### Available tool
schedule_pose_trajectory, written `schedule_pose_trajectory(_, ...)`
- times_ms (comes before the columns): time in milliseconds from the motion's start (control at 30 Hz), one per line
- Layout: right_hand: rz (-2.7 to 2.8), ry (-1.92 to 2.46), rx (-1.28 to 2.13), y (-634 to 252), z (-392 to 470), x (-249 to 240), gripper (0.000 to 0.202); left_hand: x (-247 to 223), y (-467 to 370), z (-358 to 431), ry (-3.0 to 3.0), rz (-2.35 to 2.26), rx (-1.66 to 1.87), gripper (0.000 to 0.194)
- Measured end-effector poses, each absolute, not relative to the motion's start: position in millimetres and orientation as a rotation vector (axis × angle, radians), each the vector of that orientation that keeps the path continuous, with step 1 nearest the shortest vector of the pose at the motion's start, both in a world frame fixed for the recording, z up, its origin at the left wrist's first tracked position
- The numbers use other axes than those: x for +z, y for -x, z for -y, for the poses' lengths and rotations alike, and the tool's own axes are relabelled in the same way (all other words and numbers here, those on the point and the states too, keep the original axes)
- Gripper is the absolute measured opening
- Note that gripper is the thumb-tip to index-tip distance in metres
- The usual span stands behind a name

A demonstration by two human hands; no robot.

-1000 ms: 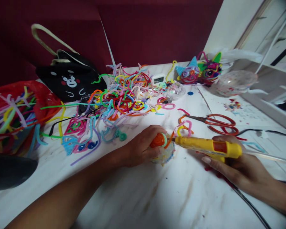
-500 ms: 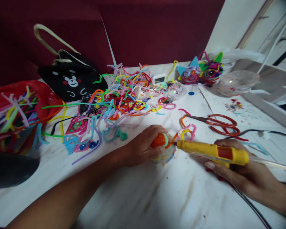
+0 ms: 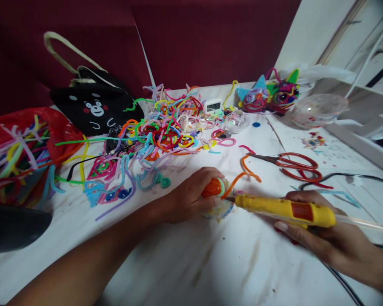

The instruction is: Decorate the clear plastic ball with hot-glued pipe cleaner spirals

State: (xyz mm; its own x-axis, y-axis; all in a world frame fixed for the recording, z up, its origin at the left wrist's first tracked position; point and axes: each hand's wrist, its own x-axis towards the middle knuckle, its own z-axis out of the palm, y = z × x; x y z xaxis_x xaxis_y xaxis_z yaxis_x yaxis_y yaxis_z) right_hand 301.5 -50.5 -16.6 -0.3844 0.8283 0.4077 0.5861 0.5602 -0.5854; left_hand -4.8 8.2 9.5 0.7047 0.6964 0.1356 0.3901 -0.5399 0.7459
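Observation:
My left hand (image 3: 196, 193) is closed around a small round craft piece with a coiled orange pipe cleaner (image 3: 212, 188) edged in pale green. A clear, glue-smeared dome or cup (image 3: 219, 211) shows beneath its fingers. From the coil, a loose orange pipe cleaner tail (image 3: 240, 175) bends up and to the right. My right hand (image 3: 328, 238) grips a yellow hot glue gun (image 3: 284, 209), with a clear glue stick (image 3: 364, 222) out of its back. The nozzle points left and is at the craft piece, close to the tail's base; whether it touches cannot be seen.
Red-handled scissors (image 3: 298, 163) lie at right, near a black cable (image 3: 347, 175). A heap of pipe cleaners (image 3: 172, 127) fills the back middle. Finished faces (image 3: 255, 98) stand behind. A red bag (image 3: 60, 129) and a black tote (image 3: 92, 104) are at left.
The glue gun has dipped slightly. The pink and yellow loop above its nozzle is no longer in view there, and the orange tail now shows farther to the right. My left hand has barely moved.

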Motion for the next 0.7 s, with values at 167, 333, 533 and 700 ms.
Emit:
schedule_pose_trajectory(167, 2.013, 1.175, 0.655, -295.3, 49.5, -10.1, 0.010, 7.2, 5.5, -9.6, -2.213, -0.810, 0.547, 0.040)
schedule_pose_trajectory(333, 1.928, 1.218, 0.780, -293.0, 48.4, -10.0, 0.013, 8.3, 5.1, -10.3, -2.209, -0.815, 0.532, 0.040)
schedule_pose_trajectory(533, 1.905, 1.243, 0.862, -290.9, 50.3, -7.6, 0.014, 9.3, 5.0, -10.1, -2.215, -0.810, 0.527, 0.039)
schedule_pose_trajectory(700, 1.835, 1.239, 0.836, -286.7, 48.1, -5.3, 0.015, 8.8, 4.9, -10.0, -2.212, -0.815, 0.527, 0.040)
